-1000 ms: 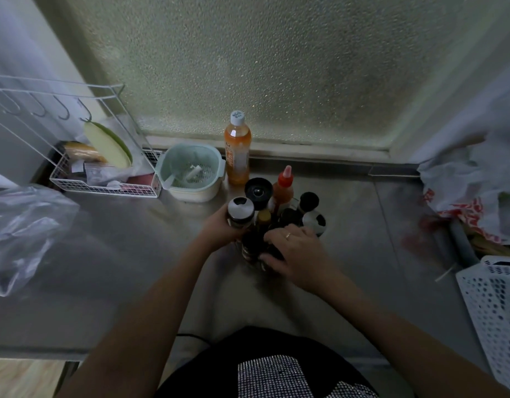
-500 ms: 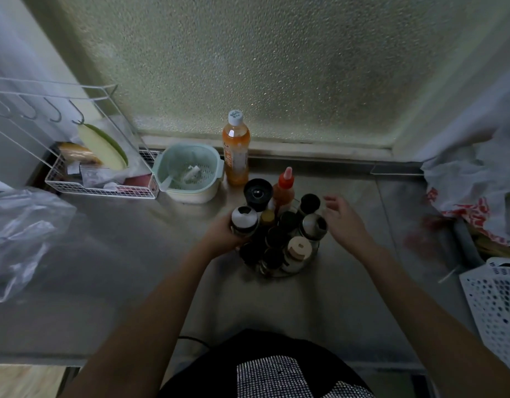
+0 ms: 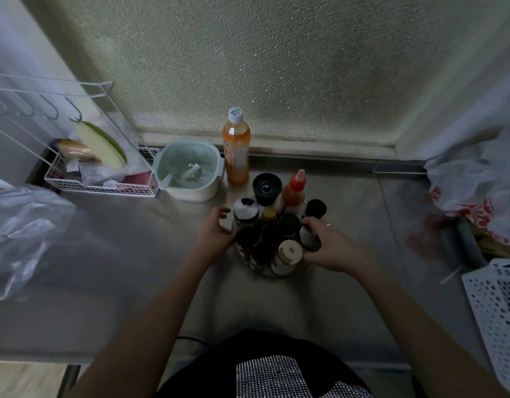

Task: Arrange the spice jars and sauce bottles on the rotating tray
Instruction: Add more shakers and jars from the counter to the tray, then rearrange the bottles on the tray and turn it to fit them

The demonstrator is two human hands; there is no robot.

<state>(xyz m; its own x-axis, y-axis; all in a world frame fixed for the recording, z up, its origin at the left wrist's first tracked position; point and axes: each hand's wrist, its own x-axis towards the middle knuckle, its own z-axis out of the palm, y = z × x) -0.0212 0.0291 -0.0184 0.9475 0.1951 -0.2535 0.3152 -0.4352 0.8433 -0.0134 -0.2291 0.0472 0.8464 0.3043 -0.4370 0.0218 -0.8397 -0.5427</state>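
A round rotating tray [image 3: 272, 272] stands on the steel counter, packed with several jars and bottles. Among them are a red-capped sauce bottle [image 3: 294, 193], a black-topped grinder [image 3: 267, 186], a white-lidded jar [image 3: 246, 209], a beige-lidded jar [image 3: 289, 252] and a black-capped jar [image 3: 316, 208]. My left hand [image 3: 215, 235] is cupped against the tray's left side beside the white-lidded jar, fingers apart and holding nothing. My right hand [image 3: 333, 247] is wrapped around a grey-lidded jar [image 3: 308, 237] at the tray's right side.
An orange drink bottle [image 3: 236, 150] and a pale green strainer bowl [image 3: 187, 170] stand behind the tray by the frosted window. A white wire rack [image 3: 101, 188] and a clear plastic bag [image 3: 18, 231] lie left. Plastic bags [image 3: 475, 182] and a perforated white basket [image 3: 498, 308] are right.
My left hand has let go of the white-lidded jar, which now stands on the tray. My right hand swung out to the right, then came back and closed on the grey-lidded jar.
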